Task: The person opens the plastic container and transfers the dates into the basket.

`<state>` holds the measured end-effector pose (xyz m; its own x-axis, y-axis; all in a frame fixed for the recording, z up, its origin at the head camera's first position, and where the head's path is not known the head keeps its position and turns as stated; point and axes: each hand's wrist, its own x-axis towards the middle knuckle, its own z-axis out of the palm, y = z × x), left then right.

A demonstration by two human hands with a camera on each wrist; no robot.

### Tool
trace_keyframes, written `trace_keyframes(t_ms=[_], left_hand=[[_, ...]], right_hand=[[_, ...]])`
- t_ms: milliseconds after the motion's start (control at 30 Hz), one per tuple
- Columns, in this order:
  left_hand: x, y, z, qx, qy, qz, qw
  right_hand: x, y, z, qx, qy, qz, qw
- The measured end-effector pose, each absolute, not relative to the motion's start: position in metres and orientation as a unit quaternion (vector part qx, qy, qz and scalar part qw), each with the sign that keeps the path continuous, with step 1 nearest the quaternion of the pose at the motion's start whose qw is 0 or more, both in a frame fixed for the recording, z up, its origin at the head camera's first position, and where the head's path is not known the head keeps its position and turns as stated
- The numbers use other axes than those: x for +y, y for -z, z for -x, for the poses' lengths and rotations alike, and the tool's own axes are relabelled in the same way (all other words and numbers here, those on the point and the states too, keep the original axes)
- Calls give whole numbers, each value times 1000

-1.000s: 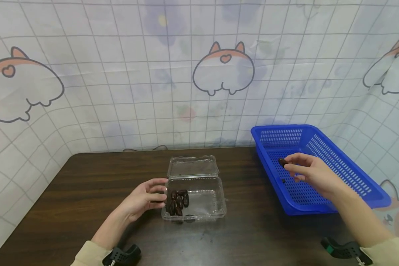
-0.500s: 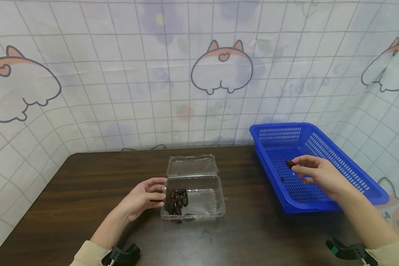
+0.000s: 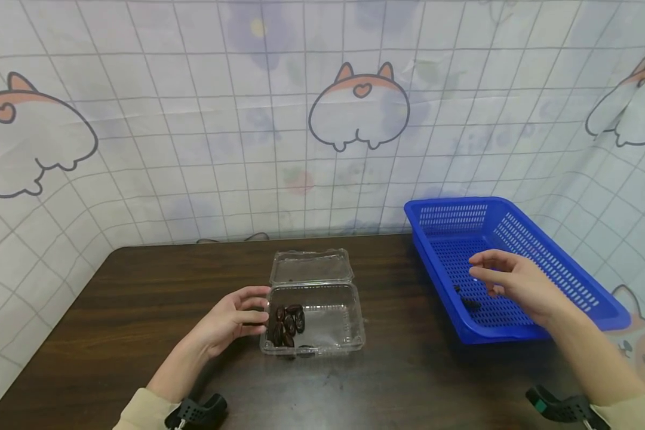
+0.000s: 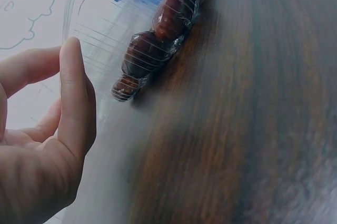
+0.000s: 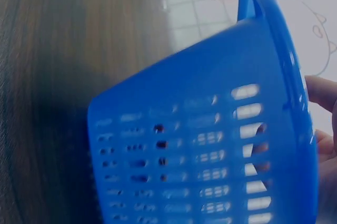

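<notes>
Dark wood bench (image 3: 134,304), gridded backdrop (image 3: 220,149) behind. Your left hand (image 3: 235,316), fingers extended, rests against the clear box (image 3: 333,325); dates (image 3: 289,325) bunch at its left. Your right hand (image 3: 516,285), loosely bent, holds nothing over the blue basket (image 3: 507,335) (dark bits (image 3: 470,304) inside, hard to make out). Right wrist view mostly cuts that hand off.

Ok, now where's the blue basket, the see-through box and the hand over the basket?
Blue basket (image 3: 497,335): head view, on its front rim.
See-through box (image 3: 330,325): head view, on the bare right part of its floor.
Right hand (image 3: 518,283): head view, on the hand's middle.
</notes>
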<state>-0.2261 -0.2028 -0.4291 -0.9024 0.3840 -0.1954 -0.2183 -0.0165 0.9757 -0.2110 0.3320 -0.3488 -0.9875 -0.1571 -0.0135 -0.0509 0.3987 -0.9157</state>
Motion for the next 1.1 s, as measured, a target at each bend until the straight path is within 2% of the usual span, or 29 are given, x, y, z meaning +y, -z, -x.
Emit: trace_keyframes(t_ms=[533, 1100], left_hand=[[-202, 432, 226, 676, -705, -63, 204], [-202, 431, 225, 673, -709, -56, 204]], right_hand=[[277, 333, 222, 836, 529, 126, 70], [211, 345, 239, 798, 562, 174, 127]])
